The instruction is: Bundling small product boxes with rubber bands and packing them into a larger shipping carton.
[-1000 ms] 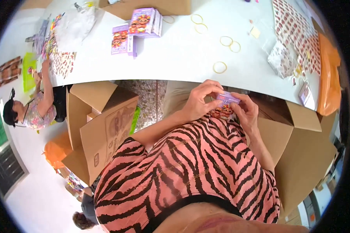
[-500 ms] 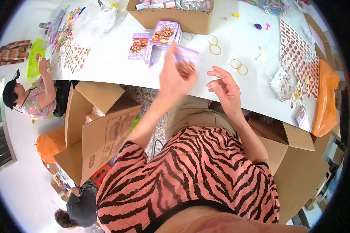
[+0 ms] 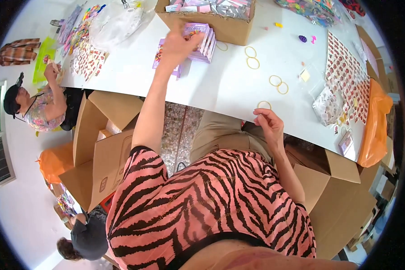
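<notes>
A stack of slim purple packs (image 3: 208,50) sits on the bench (image 3: 229,87), hard by the near wall of a brown carton (image 3: 211,28). The packs are flat, oblong and look like smooth card; the uppermost shows a colourful printed front with pale lettering, while the layers below show as alternating purple and whitish edges along the right side. A single purple pack (image 3: 159,57) lies just left of the stack, partly covered by the wrist.

The left hand (image 3: 179,46) is over the stack's left part, its fingers bent and blurred across the top pack's printed face; whether they pinch a pack or only rest there cannot be told. The right hand (image 3: 271,125) hangs at the bench's near edge, well apart from the packs, fingers loosely curled with a gap to the thumb and nothing visible between them.

Thin yellow rings (image 3: 252,57) lie in overlapping pairs on the smooth white surface. Farther right are a crumpled clear bag (image 3: 327,105), a sheet of small reddish repeated prints (image 3: 346,72) and a creased, shiny orange bag (image 3: 377,123).
</notes>
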### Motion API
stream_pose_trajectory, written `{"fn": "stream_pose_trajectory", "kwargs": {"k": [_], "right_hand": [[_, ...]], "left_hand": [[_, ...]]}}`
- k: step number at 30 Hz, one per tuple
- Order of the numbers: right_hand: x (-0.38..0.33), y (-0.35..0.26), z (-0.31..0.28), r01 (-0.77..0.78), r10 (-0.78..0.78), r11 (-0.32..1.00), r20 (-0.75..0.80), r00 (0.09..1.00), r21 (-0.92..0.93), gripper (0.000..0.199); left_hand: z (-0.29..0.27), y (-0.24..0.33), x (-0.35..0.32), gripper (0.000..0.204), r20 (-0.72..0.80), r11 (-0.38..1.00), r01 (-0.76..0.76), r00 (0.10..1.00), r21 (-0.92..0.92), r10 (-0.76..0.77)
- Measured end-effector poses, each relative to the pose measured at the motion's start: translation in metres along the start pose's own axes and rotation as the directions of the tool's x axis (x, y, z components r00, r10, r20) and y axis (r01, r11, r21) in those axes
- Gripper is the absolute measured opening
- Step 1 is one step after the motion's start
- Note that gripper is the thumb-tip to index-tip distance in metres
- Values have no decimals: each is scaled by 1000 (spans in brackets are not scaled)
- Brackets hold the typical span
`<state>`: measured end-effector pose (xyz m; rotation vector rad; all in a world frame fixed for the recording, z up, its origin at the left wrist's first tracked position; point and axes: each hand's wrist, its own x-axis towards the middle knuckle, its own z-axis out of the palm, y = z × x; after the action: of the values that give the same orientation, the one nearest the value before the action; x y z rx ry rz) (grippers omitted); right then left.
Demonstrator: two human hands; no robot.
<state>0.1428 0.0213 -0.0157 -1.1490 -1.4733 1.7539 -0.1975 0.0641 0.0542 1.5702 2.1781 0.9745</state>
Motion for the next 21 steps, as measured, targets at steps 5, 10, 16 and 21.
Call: {"fn": "stream_pose_trajectory", "kwargs": {"k": [5, 10, 16, 21], "right_hand": [[-4, 0, -6, -18, 18, 999, 5, 1000, 26, 17], [-6, 6, -5, -22, 21, 1000, 16, 1000, 22, 17], [-8, -1, -3, 10, -10, 1000, 36, 999, -2, 17], [-10, 1, -3, 9, -9, 1000, 35, 999, 9, 17]], "left_hand": [[-19, -68, -26, 81, -365, 969, 237, 910, 73, -195], [2, -78, -47, 91, -183, 961, 222, 964, 163, -191], [13, -69, -49, 102, -160, 869, 265, 963, 419, -216], [8, -72, -51, 100, -225, 912, 285, 948, 294, -223]]}}
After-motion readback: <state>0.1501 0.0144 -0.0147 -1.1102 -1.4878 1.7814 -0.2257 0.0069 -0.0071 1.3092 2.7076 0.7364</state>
